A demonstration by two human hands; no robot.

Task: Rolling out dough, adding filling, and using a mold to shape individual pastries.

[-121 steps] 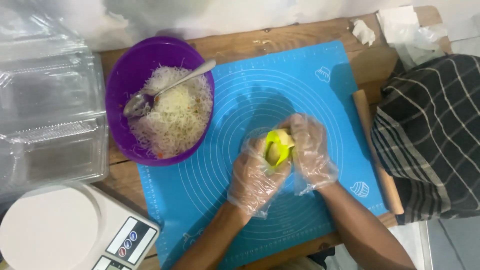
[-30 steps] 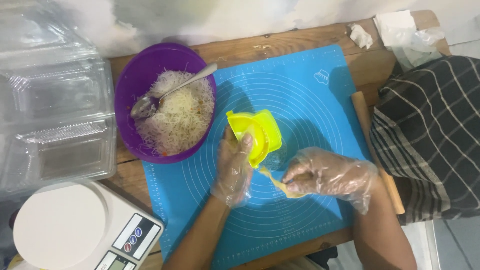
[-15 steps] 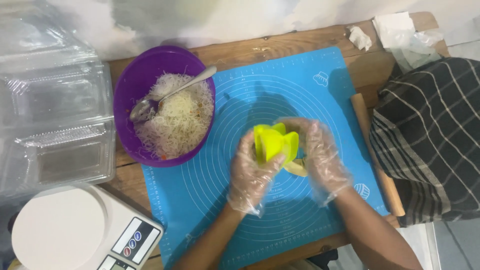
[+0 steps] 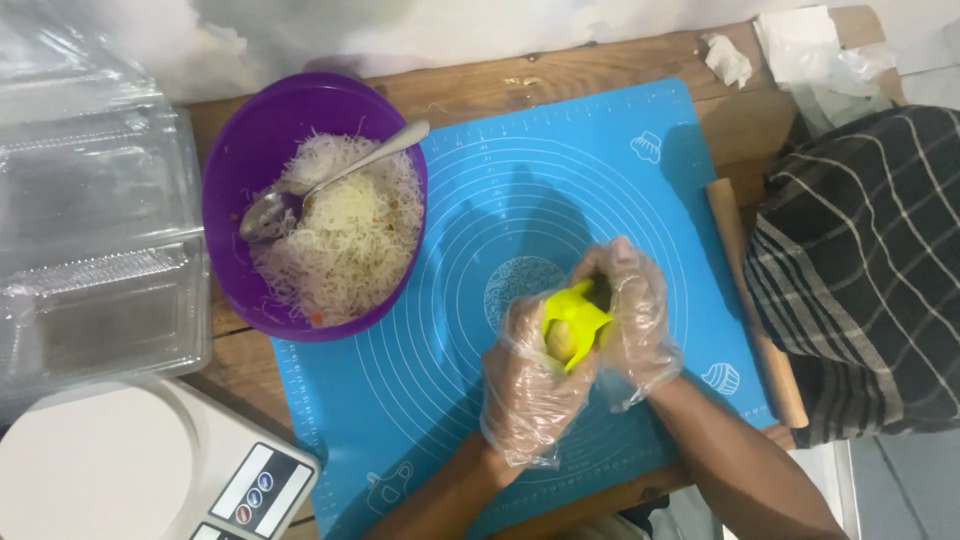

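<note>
Both my hands wear clear plastic gloves and press together over a blue silicone mat point(image 4: 560, 180). My left hand point(image 4: 525, 385) and my right hand point(image 4: 635, 315) squeeze a folded yellow plastic mould point(image 4: 573, 325) shut between them, with pale dough showing at its open edge. A purple bowl point(image 4: 245, 150) of shredded white filling stands at the mat's far left corner. A metal spoon point(image 4: 330, 180) rests in the bowl, its handle pointing right.
Clear plastic containers point(image 4: 95, 250) are stacked at the left. A white kitchen scale point(image 4: 140, 470) sits at the lower left. A wooden rolling pin point(image 4: 755, 310) lies along the mat's right edge beside striped dark cloth point(image 4: 860, 270). Crumpled paper point(image 4: 810, 50) lies at the back right.
A second ago the yellow mould lay open in my left hand with my right hand apart, holding dough. Both hands have since come together and folded the mould shut.
</note>
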